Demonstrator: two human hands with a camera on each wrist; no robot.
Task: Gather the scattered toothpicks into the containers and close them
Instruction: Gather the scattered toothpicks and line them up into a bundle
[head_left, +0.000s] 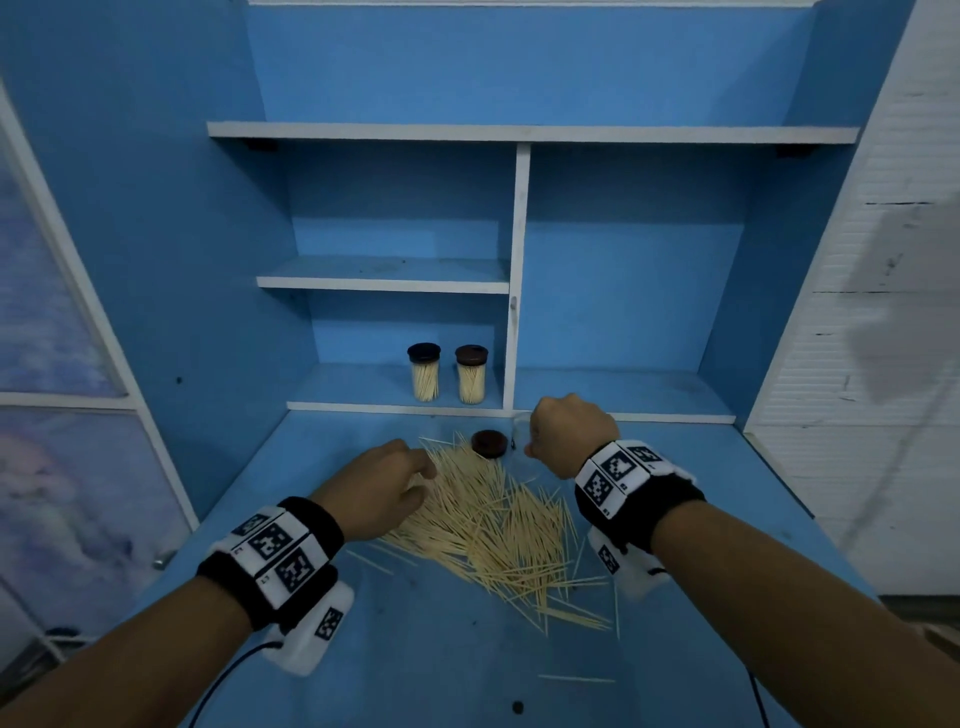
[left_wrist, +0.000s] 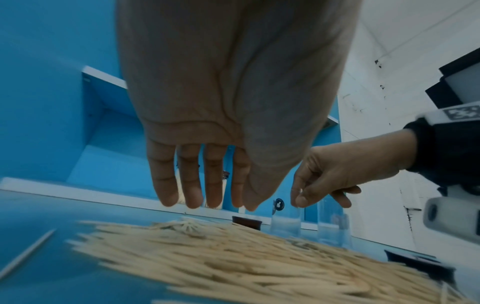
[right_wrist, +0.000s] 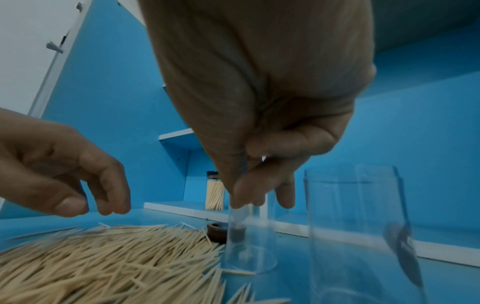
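The toothpicks (head_left: 493, 525) lie in a big heap in the middle of the desk (head_left: 415, 665), a few strays nearer its front edge. The left hand (head_left: 384, 488) hangs over the heap's left side, fingers loose and holding nothing, likely to scoop. The right hand (right_wrist: 262, 185) pinches the rim of an empty clear jar (right_wrist: 249, 242) near the back edge, likely steadying it. A second jar (right_wrist: 361, 236) stands beside it (also empty). A brown lid (head_left: 489, 443) lies by the heap. Two full, capped jars (head_left: 448, 373) stand on the shelf (head_left: 353, 387).
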